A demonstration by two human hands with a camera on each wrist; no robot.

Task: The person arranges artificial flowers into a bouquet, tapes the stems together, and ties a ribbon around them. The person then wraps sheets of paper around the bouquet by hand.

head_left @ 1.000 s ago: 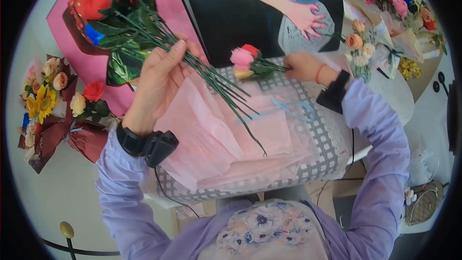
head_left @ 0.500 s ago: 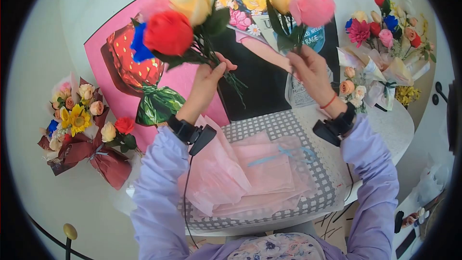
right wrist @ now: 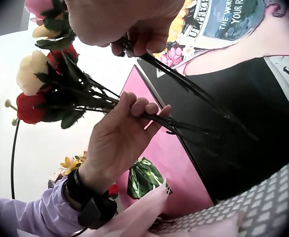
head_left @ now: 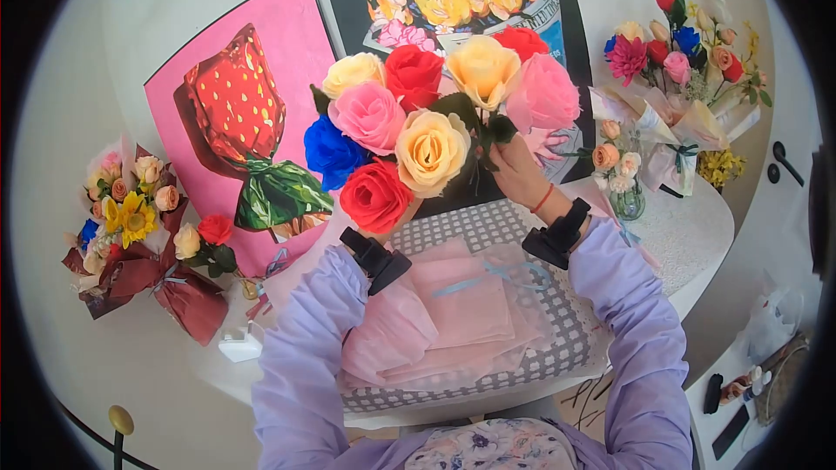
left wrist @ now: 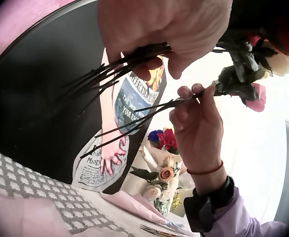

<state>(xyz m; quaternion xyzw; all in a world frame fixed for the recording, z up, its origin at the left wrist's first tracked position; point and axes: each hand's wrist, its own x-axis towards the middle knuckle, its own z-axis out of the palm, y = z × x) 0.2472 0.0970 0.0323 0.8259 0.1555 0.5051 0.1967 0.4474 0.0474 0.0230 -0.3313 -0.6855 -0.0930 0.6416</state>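
My left hand (right wrist: 119,133) grips a bunch of artificial roses by their thin green stems. Its heads include a red rose (head_left: 376,196), a cream rose (head_left: 431,154), a blue rose (head_left: 335,152) and a pink rose (head_left: 367,116). In the head view these blooms hide most of that hand. My right hand (head_left: 520,172) pinches a smaller bunch by the stems, with a larger pink rose (head_left: 544,94), a second cream rose (head_left: 482,70) and a red one behind. Both bunches stand upright side by side above the table, heads close together, stem ends hanging free below the hands.
Folded pink wrapping sheets (head_left: 470,296) with a light-blue ribbon (head_left: 501,271) lie on a grey-and-white checked cloth (head_left: 557,348). A maroon-wrapped bouquet (head_left: 187,305) stands left; a cream-wrapped bouquet (head_left: 688,122) and a glass vase (head_left: 629,203) stand right. Two pictures lean behind, one a pink poster (head_left: 196,70).
Both hands have raised their bunches from low over the wrapping sheets and brought them together in front. The left bunch has swung from lying aslant to upright, blooms facing the head camera.
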